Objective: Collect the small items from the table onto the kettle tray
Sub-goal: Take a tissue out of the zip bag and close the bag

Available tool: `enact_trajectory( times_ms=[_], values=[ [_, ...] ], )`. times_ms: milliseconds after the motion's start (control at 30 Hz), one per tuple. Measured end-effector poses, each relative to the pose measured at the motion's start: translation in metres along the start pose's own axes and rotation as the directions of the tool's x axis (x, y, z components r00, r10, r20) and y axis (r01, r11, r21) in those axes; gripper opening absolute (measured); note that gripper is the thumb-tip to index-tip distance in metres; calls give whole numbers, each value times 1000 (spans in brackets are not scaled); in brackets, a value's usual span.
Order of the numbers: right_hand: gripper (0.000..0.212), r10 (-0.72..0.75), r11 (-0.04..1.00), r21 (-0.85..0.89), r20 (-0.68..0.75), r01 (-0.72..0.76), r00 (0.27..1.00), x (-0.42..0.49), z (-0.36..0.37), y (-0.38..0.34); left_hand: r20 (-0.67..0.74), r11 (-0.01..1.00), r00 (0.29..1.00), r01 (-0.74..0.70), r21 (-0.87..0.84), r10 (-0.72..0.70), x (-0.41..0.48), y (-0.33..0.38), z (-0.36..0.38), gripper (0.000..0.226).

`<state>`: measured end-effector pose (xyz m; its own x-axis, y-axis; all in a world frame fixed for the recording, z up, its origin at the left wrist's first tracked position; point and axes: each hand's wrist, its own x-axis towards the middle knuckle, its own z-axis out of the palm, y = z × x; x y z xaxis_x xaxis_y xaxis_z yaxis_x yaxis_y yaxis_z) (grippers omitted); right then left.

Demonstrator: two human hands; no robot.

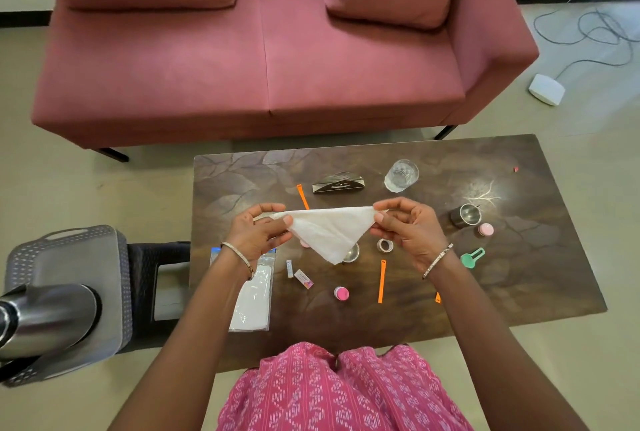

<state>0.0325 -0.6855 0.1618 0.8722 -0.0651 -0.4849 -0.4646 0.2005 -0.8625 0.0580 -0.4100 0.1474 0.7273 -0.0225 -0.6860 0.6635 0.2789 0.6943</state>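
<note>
Head view looks down on a dark brown wooden coffee table point(519, 257) standing in front of a pink two-seat sofa point(259, 59). Above the middle of the table a white paper napkin folded into a triangle point(332, 233) is held up clear of the tabletop. Its long folded edge runs left to right, roughly level, on the side toward the sofa; its point hangs toward the person.

The left hand point(258, 234) pinches the napkin's left corner between thumb and forefingers, the other fingers curled in, wrist bent, a thin bangle on it. The right hand point(407, 228) pinches the right corner the same way, fingers bunched, with a beaded bangle at the wrist. Both forearms reach out over the table's near edge from a pink patterned garment point(339, 392).

On the table, toward the sofa from the napkin, sit a dark folded napkin holder point(338, 183) and a clear drinking glass point(401, 174), with an orange plastic strip point(302, 196) lying left of the holder. A small steel cup point(465, 215) and a pink-lidded pot point(486, 230) stand right of the right hand. Below the napkin's tip are a roll of clear tape point(384, 245), a second orange strip point(381, 281), a pink round pot point(341, 293) and a small printed packet point(304, 278). A green plastic clip point(472, 257) lies near the right wrist. A clear bag of white napkins point(252, 302) lies under the left forearm.

Left of the table, off it, a grey perforated plastic tray point(72, 257) carries a steel kettle point(48, 318).
</note>
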Motion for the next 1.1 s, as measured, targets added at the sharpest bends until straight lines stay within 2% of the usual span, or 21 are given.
enact_trajectory(
  times_ms=[133, 300, 433, 600, 800, 900, 1000, 1100],
  values=[
    [32, 32, 998, 54, -38, -30, 999, 7, -3, 4, 62, 999, 997, 39, -2, -38, 4, -4, -1, 15],
    [16, 55, 998, 25, -21, -55, 998, 21, -8, 2, 96, 997, 993, 60, 50, -65, 13, -7, -3, 17],
    [17, 78, 997, 21, -24, -78, 997, 38, -13, 0, 98, 994, 991, 78, 77, -86, 24, -9, 0, 19],
    [21, 236, 962, 156, -77, -222, 969, 63, -25, 6, 89, 990, 988, 121, 68, -127, 42, -11, 11, 20],
    [34, 427, 880, 268, -87, -391, 900, 94, -31, 20, -17, 986, 988, 154, 61, -153, 77, -21, 44, 19],
    [25, 478, 864, 269, -166, -426, 863, 119, -34, 31, -81, 981, 980, 188, 45, -184, 102, -28, 64, 19],
    [11, 513, 854, 249, -252, -457, 821, 147, -39, 42, -166, 970, 956, 239, -42, -243, 131, -31, 80, 19],
    [12, 522, 851, 245, -303, -464, 797, 179, -44, 51, -222, 940, 917, 303, -156, -332, 161, -34, 91, 14]
  ],
)
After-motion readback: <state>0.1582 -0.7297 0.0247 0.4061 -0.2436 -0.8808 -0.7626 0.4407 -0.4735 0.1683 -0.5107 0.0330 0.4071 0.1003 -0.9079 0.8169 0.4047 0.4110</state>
